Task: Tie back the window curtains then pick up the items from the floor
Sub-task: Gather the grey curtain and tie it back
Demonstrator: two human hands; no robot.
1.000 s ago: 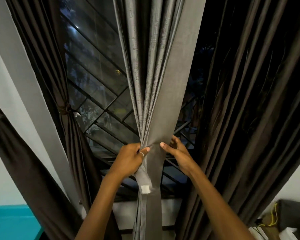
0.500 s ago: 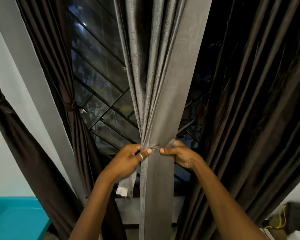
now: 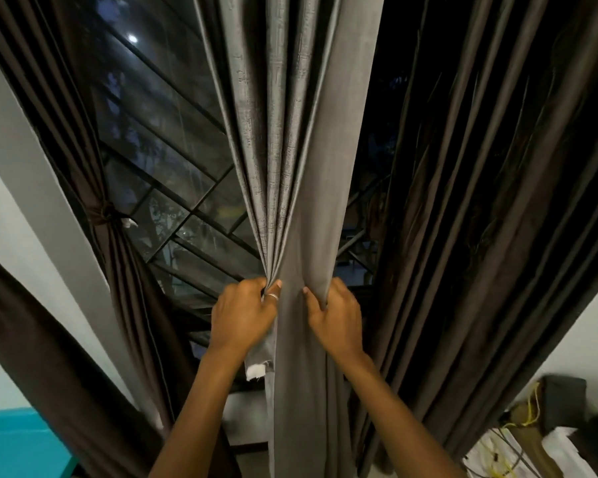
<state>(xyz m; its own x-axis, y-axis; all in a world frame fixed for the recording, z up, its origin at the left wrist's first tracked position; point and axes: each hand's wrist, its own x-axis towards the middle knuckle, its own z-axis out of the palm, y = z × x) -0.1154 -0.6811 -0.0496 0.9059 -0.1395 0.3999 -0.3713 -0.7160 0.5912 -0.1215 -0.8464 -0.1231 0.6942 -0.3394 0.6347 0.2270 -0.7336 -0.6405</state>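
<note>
Tying-back step: left hand (image 3: 244, 313) and right hand (image 3: 335, 317) both grip the gathered grey pleated fabric curtain (image 3: 290, 167) at window centre; next, probably wrap its tie strip (image 3: 258, 362) around and fasten.

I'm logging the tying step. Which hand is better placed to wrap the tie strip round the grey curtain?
Left, probably. The left hand holds the tie strip, which hangs beneath it; the right hand grips the grey curtain at its edge.
</note>
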